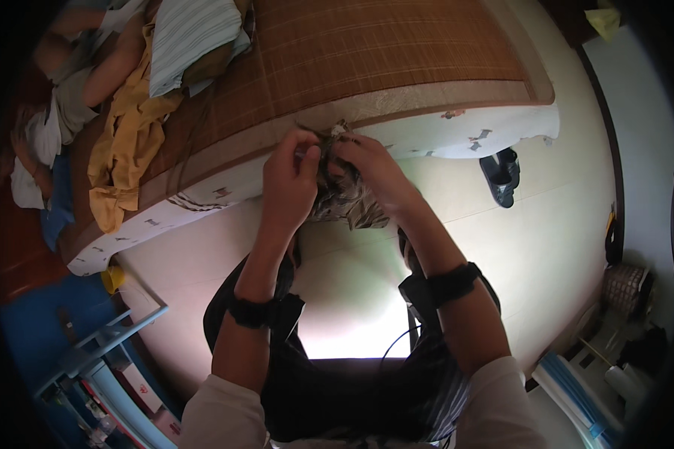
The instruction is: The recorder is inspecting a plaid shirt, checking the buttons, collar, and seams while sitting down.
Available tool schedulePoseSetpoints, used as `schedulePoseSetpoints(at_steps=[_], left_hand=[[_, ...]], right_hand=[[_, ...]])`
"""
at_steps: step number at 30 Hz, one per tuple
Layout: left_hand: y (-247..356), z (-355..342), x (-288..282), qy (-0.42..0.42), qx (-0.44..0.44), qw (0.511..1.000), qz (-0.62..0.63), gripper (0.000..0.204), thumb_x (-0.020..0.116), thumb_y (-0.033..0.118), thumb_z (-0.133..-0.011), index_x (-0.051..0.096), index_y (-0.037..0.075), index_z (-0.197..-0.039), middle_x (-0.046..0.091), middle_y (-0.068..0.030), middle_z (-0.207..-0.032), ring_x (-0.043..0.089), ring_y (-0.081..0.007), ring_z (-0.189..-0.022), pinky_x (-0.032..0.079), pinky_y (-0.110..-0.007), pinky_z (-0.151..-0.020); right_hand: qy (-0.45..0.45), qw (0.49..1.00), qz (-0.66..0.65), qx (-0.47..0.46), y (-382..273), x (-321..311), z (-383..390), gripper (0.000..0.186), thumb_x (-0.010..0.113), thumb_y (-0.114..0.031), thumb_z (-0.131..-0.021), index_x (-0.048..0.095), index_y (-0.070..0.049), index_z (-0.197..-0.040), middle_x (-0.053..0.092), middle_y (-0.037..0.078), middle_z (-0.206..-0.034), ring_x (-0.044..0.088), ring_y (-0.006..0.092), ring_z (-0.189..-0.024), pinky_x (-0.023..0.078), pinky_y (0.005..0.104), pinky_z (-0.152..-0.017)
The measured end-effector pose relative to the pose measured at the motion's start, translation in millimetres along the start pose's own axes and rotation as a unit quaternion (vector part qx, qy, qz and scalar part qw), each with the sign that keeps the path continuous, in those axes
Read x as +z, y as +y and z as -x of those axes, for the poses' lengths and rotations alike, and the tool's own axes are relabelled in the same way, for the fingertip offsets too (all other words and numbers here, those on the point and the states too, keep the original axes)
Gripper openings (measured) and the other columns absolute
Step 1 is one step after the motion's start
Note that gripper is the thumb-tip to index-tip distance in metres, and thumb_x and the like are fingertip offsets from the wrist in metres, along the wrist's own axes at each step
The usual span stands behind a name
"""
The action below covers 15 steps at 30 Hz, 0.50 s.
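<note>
Close in front of me, by the edge of the bed, is a crumpled brown-and-grey bundle (342, 200) that looks like dry leaves or patterned cloth; I cannot tell which. It hangs below my hands, over my knees. My left hand (290, 176) is closed, its thumb and fingers pinched at the upper left of the bundle. Opposite it, my right hand (371, 168) has its fingers curled onto the upper right part. The two hands are close together, and a pale bit (339, 129) of the bundle sticks up between them. The fingertips are partly hidden.
A bed with a brown woven mat (337, 52) lies ahead, with thin dark strands (195, 198) over its side. On it are a yellow garment (131, 142), striped cloth (195, 41) and another person's legs (116, 63). Black shoes (499, 178) stand right; a blue shelf (112, 344) left.
</note>
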<state>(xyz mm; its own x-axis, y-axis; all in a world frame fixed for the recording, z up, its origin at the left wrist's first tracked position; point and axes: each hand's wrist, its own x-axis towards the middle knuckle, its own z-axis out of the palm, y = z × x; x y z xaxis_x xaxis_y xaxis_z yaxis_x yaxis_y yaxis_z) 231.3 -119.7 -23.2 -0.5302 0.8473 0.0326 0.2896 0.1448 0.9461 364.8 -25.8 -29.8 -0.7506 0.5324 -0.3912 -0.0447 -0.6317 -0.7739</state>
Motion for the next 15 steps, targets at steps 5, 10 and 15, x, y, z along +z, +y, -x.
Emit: schedulePoseSetpoints(at_steps=[5, 10, 15], left_hand=[[-13.0, 3.6, 3.1, -0.006, -0.051, 0.998, 0.035, 0.011, 0.062, 0.012, -0.098, 0.062, 0.004, -0.106, 0.064, -0.0029, -0.087, 0.056, -0.0093, -0.073, 0.046, -0.027, -0.066], [-12.6, 2.2, -0.3, -0.022, -0.078, 0.994, 0.075, 0.009, 0.06, 0.013, -0.101, 0.062, 0.005, -0.106, 0.061, 0.0, -0.092, 0.053, -0.0078, -0.082, 0.044, -0.025, -0.075], [-7.6, 3.8, 1.7, -0.057, -0.082, 0.99, 0.1, 0.011, 0.056, 0.016, -0.103, 0.059, 0.005, -0.105, 0.062, -0.0028, -0.091, 0.053, -0.0112, -0.08, 0.045, -0.028, -0.073]], right_hand=[[0.031, 0.976, 0.203, -0.067, 5.5, 3.3, 0.6, 0.024, 0.066, -0.021, -0.086, 0.067, -0.001, -0.099, 0.067, 0.004, -0.079, 0.061, 0.011, -0.072, 0.049, 0.029, -0.067], [0.089, 0.938, 0.314, -0.113, 8.3, 10.3, 0.0, 0.029, 0.069, -0.02, -0.082, 0.067, 0.002, -0.1, 0.067, 0.012, -0.074, 0.063, 0.0166, -0.067, 0.051, 0.0337, -0.065], [0.064, 0.945, 0.306, -0.093, 1.5, 5.0, 2.0, 0.03, 0.069, -0.021, -0.083, 0.064, 0.003, -0.1, 0.067, 0.015, -0.074, 0.064, 0.0203, -0.066, 0.051, 0.0368, -0.065]])
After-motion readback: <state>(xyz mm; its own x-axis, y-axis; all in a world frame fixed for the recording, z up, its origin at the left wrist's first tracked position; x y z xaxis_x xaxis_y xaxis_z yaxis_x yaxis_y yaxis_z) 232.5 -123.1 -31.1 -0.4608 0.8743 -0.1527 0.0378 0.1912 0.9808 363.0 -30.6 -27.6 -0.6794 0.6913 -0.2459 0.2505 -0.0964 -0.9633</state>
